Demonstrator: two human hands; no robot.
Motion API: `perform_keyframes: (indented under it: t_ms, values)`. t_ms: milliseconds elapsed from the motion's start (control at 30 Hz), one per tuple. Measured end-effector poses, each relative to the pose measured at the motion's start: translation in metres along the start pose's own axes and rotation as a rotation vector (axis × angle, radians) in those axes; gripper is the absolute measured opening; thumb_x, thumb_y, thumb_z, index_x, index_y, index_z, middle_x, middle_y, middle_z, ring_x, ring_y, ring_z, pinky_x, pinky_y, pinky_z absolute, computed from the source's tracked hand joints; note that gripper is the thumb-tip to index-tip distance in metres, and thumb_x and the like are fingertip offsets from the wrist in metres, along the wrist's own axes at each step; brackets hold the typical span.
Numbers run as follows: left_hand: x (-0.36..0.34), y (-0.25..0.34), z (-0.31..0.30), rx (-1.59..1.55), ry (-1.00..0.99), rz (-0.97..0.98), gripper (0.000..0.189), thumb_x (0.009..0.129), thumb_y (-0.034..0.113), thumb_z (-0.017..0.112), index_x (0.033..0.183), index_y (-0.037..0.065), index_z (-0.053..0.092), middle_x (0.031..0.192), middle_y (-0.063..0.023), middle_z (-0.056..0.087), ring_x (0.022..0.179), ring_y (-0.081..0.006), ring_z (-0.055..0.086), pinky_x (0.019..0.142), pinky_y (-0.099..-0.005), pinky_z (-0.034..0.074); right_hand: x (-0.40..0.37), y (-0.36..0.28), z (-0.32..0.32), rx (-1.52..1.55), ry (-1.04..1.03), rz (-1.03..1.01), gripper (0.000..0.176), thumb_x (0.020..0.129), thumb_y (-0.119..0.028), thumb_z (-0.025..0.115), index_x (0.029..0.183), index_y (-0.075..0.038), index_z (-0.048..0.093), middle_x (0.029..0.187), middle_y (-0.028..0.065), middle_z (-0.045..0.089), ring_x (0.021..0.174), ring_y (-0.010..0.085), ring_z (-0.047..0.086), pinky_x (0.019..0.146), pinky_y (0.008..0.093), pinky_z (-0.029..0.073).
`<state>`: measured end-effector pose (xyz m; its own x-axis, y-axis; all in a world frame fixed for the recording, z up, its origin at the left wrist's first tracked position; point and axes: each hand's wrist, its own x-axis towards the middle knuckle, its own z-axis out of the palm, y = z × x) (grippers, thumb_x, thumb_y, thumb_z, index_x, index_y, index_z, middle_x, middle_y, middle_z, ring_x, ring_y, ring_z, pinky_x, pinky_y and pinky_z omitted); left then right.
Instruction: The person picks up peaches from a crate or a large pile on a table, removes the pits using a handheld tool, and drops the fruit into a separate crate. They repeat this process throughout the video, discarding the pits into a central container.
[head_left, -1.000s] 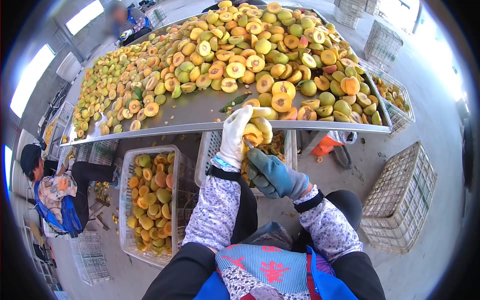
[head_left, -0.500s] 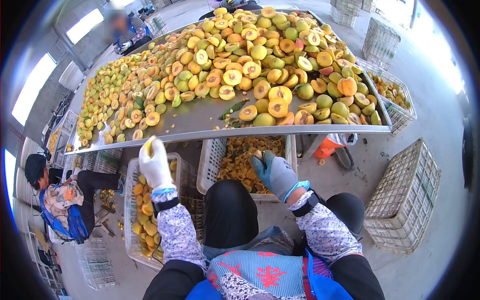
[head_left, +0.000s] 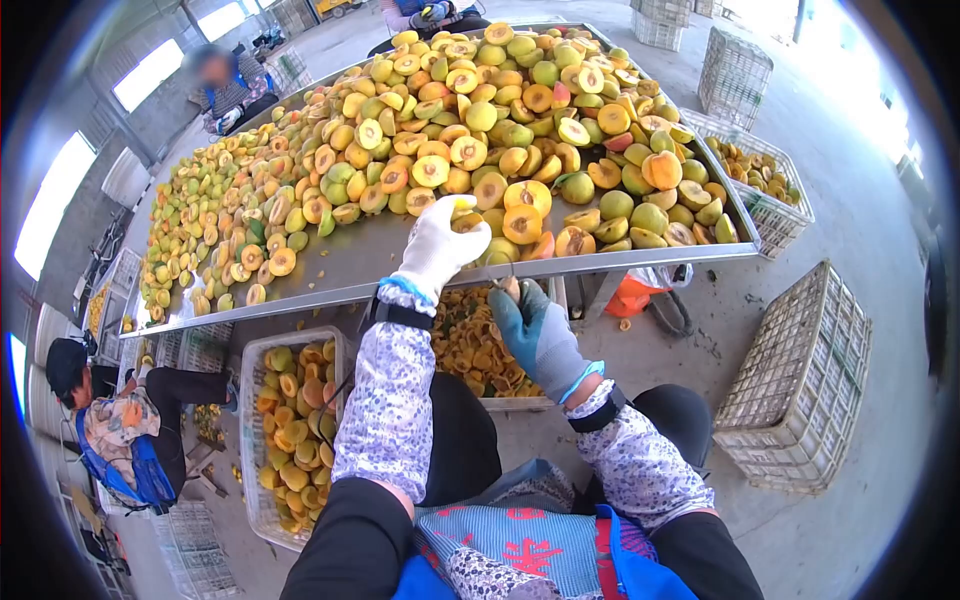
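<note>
My left hand [head_left: 440,245], in a white glove with yellowed fingertips, reaches over the near rim of the metal table [head_left: 345,255]. Its fingers are apart, close to the halved yellow peaches [head_left: 523,223], some with the pit still in. In a grey-blue glove, my right hand [head_left: 545,340] is closed around a small tool with a brownish handle end [head_left: 511,289] just below the table edge. A thin piece sticks up from it; the rest is hidden in the fist. Beneath that hand, a crate of yellow-orange scraps [head_left: 465,335] stands under the table.
A white crate of peach halves [head_left: 250,440] stands left of my knees. Right of me is a plastic crate [head_left: 795,380], with an orange bag [head_left: 640,295] under the table. Another filled crate [head_left: 765,190] stands at the table's right end. Co-workers sit at left and beyond the table.
My left hand has moved right and forward, from in front of the table edge to over the fruit. My right hand stays near its place, still gripping the tool. The view has shifted slightly.
</note>
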<state>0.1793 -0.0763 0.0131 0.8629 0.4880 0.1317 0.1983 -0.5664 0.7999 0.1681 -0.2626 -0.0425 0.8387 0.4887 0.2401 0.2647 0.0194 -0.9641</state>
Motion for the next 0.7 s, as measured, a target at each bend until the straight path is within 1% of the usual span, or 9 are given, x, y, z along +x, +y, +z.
perform_keyframes:
  t_ms: [167,200,333,400,500,567,633,667,700]
  values:
    - [-0.052,0.037,-0.009,0.260,0.039,0.742,0.064,0.078,0.011,0.073,0.139,0.006,0.052,0.125,-0.0131,0.067,0.117,-0.0268,0.063,0.103,-0.0386,0.047,0.021,-0.039,-0.022,0.406,-0.029,0.379,0.031,0.099,-0.034,0.063,0.099,-0.003,0.061,0.072,0.0015,0.060,0.059,0.0118,0.058,0.051,0.0261,0.044]
    - [-0.063,0.049,-0.010,0.201,-0.021,0.737,0.065,0.081,0.009,0.073,0.142,0.004,0.050,0.129,-0.0116,0.065,0.121,-0.0240,0.060,0.107,-0.0386,0.044,0.022,-0.040,-0.030,0.461,-0.103,0.479,0.032,0.099,-0.036,0.062,0.098,-0.004,0.060,0.073,0.0018,0.060,0.058,0.0115,0.057,0.048,0.0264,0.044]
    - [-0.077,0.060,0.001,-0.933,-0.078,0.299,0.053,0.095,0.024,0.067,0.141,0.003,0.053,0.130,-0.0111,0.064,0.121,-0.0205,0.059,0.107,-0.0360,0.044,0.023,-0.046,-0.028,0.734,-0.133,0.597,0.032,0.099,-0.042,0.059,0.097,-0.011,0.058,0.069,0.0001,0.055,0.046,0.0100,0.047,0.038,0.0260,0.037]
    - [-0.079,0.058,0.019,-0.931,-0.069,0.090,0.043,0.097,0.023,0.065,0.134,0.002,0.058,0.121,-0.0086,0.067,0.111,-0.0157,0.062,0.095,-0.0309,0.049,0.020,-0.050,-0.026,0.820,-0.167,0.615,0.030,0.100,-0.041,0.059,0.100,-0.012,0.059,0.067,0.0000,0.055,0.044,0.0102,0.047,0.038,0.0253,0.036]
    - [-0.067,0.041,0.045,-1.115,0.058,-0.053,0.036,0.103,0.032,0.058,0.121,0.002,0.066,0.108,-0.0063,0.069,0.095,-0.0116,0.065,0.083,-0.0257,0.053,0.016,-0.051,-0.025,0.507,-0.140,0.496,0.029,0.101,-0.039,0.059,0.103,-0.010,0.061,0.070,-0.0015,0.058,0.052,0.0075,0.051,0.040,0.0246,0.037]
    - [-0.061,0.040,0.043,-1.048,0.190,-0.018,0.047,0.106,0.042,0.048,0.120,0.001,0.067,0.108,-0.0083,0.070,0.094,-0.0140,0.067,0.083,-0.0270,0.054,0.015,-0.034,-0.018,0.256,-0.005,0.237,0.030,0.102,-0.034,0.059,0.102,-0.004,0.063,0.073,0.0094,0.065,0.061,0.0211,0.063,0.050,0.0350,0.047]
    - [-0.056,0.024,0.037,-1.095,0.074,0.010,0.053,0.107,0.046,0.044,0.122,-0.001,0.063,0.108,-0.0127,0.069,0.095,-0.0196,0.068,0.086,-0.0315,0.056,0.010,-0.029,-0.014,-0.007,0.063,-0.170,0.031,0.102,-0.032,0.059,0.101,-0.001,0.063,0.076,0.0174,0.068,0.066,0.0330,0.067,0.057,0.0417,0.050]
    - [-0.055,0.018,0.036,-1.119,0.015,0.023,0.056,0.107,0.048,0.042,0.124,-0.002,0.061,0.109,-0.0149,0.069,0.095,-0.0225,0.069,0.088,-0.0337,0.056,0.006,-0.031,-0.018,-0.095,-0.043,-0.132,0.030,0.100,-0.030,0.060,0.100,0.000,0.063,0.085,0.0263,0.067,0.081,0.0461,0.065,0.066,0.0490,0.050]
    - [-0.058,0.022,0.035,-1.141,0.021,0.022,0.057,0.107,0.048,0.040,0.124,-0.002,0.061,0.109,-0.0151,0.068,0.095,-0.0232,0.069,0.089,-0.0348,0.056,0.003,-0.039,-0.020,-0.197,-0.095,-0.113,0.030,0.100,-0.031,0.060,0.103,-0.001,0.064,0.087,0.0264,0.067,0.084,0.0473,0.063,0.065,0.0502,0.049]
